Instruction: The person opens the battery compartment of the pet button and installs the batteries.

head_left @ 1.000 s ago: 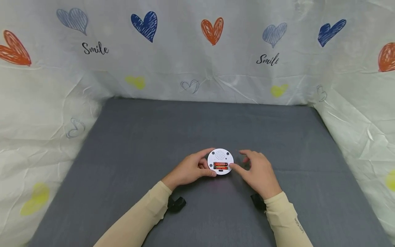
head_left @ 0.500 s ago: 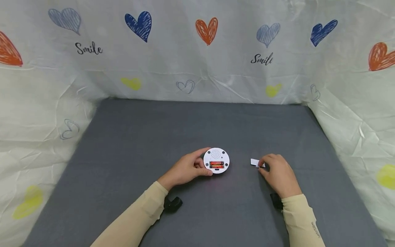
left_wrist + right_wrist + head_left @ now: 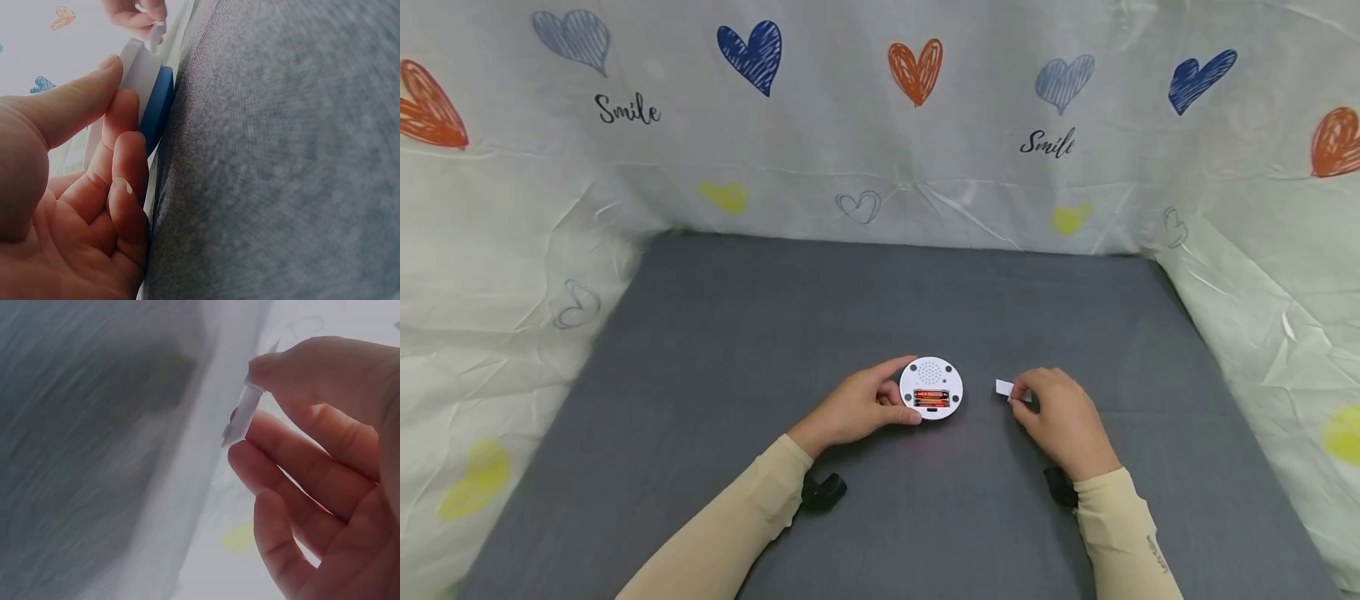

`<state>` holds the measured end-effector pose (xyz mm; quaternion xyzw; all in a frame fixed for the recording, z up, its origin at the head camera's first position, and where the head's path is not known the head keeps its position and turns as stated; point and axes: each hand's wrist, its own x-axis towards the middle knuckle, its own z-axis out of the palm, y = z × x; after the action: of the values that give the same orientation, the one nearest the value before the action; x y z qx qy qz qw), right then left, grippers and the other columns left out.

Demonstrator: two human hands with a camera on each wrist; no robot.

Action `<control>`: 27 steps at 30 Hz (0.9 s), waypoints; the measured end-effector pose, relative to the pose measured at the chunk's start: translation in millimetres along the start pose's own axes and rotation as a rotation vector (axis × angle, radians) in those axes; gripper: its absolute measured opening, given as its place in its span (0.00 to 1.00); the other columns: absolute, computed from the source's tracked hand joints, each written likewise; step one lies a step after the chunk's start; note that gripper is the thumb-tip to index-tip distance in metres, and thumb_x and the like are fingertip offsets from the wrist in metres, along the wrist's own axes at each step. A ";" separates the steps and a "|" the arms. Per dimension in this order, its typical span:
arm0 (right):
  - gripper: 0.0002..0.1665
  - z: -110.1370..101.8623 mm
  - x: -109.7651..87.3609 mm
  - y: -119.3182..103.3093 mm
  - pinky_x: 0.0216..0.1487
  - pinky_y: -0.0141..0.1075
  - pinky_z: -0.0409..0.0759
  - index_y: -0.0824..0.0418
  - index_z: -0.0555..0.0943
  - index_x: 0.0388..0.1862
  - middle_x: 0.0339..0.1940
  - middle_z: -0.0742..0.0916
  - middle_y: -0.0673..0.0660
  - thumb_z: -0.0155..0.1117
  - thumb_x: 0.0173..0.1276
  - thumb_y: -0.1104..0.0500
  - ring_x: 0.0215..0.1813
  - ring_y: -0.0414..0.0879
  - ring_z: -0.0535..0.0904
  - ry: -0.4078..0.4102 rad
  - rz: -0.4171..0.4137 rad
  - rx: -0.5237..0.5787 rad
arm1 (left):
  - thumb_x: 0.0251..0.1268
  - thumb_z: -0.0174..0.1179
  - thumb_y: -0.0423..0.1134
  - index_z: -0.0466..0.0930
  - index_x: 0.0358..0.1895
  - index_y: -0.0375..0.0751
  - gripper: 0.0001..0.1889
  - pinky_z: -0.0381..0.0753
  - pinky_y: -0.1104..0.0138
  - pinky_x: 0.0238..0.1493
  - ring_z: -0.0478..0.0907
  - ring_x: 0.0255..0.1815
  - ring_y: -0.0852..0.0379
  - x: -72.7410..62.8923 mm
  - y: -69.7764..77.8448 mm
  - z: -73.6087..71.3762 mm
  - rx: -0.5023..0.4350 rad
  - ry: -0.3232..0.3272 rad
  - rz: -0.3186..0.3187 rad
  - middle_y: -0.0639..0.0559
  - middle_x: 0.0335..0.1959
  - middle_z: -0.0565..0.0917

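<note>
My left hand (image 3: 853, 407) grips a round white battery-powered device (image 3: 931, 372) by its left edge, thumb at the front and fingers behind. Its underside faces up, with small dark feet, a patch of speaker holes and an uncovered compartment holding two red batteries (image 3: 932, 398). In the left wrist view the device's side shows a blue layer (image 3: 159, 105) beneath the white. Off to the right, my right hand (image 3: 1063, 421) pinches a small white battery cover (image 3: 1003, 387) between thumb and fingers. The right wrist view shows this cover (image 3: 244, 415) edge-on, with small tabs.
A dark grey cloth (image 3: 850, 308) covers the table. White sheeting (image 3: 820, 150) printed with hearts and words stands behind it and along both sides. Black wrist camera mounts (image 3: 823, 493) sit below the wrists.
My right hand has gone from the device's edge out to the right, where it took hold of the battery cover, and has since moved slightly back left with it. The left hand still grips the device.
</note>
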<state>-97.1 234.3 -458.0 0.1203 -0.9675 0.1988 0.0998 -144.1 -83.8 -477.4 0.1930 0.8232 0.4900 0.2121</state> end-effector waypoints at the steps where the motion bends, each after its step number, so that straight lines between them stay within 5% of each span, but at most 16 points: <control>1: 0.10 -0.5 1.4 -4.9 0.42 0.46 0.77 0.53 0.85 0.33 0.34 0.88 0.52 0.79 0.66 0.65 0.38 0.47 0.77 0.004 -0.017 0.012 | 0.63 0.80 0.48 0.65 0.83 0.60 0.46 0.72 0.67 0.39 0.76 0.28 0.62 0.0 0.0 -0.2 0.002 0.001 0.000 0.59 0.28 0.87; 15: 0.13 8.0 10.6 -71.0 0.50 0.45 0.83 0.54 0.83 0.33 0.43 0.90 0.50 0.80 0.62 0.66 0.48 0.47 0.83 0.019 -0.260 0.081 | 0.65 0.79 0.46 0.66 0.83 0.59 0.45 0.71 0.70 0.35 0.74 0.26 0.65 -1.5 -2.7 2.5 0.012 -0.010 0.021 0.60 0.26 0.86; 27: 0.12 20.6 17.1 -89.4 0.55 0.47 0.83 0.54 0.84 0.31 0.48 0.91 0.53 0.81 0.60 0.66 0.51 0.50 0.85 0.053 -0.352 0.065 | 0.66 0.78 0.48 0.65 0.84 0.57 0.45 0.72 0.70 0.34 0.74 0.25 0.65 -5.3 1.0 -2.3 0.019 0.004 0.030 0.60 0.27 0.85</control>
<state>-92.1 142.9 -440.3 0.2857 -0.9215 0.2126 0.1548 -140.8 -87.7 -474.7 0.2063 0.8254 0.4854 0.2015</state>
